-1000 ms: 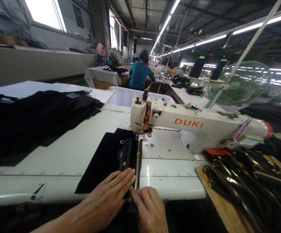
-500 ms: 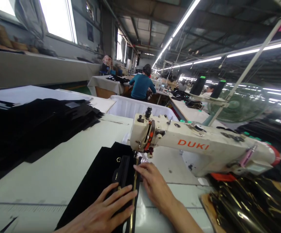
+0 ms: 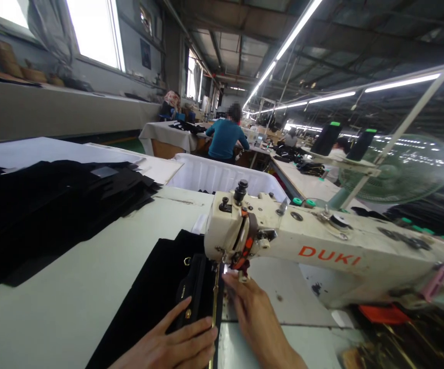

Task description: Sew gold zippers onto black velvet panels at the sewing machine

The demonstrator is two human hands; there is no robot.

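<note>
A black fabric panel (image 3: 145, 297) lies under the needle end of a white sewing machine (image 3: 321, 246). Along its right edge runs a gold-toothed zipper (image 3: 215, 297), and a black strip with a small gold fitting and a gold ring lies beside it. My left hand (image 3: 179, 341) rests flat on the panel and zipper, fingers stretched and spread. At the panel's right edge, close to the presser foot, my right hand (image 3: 254, 312) has its fingers bent together, the fingertips at the fabric edge and partly hidden.
A pile of black cut pieces (image 3: 60, 205) covers the table's left side. Behind the machine stands a white plastic bin (image 3: 222, 174). Glossy black pieces with gold zippers (image 3: 409, 338) lie at the lower right. A green fan (image 3: 394, 174) and a person in teal (image 3: 224, 138) are farther back.
My right hand has shifted up toward the presser foot, with its fingers more bent. My left hand stays on the panel, slightly lower. The view has moved, so the machine appears closer.
</note>
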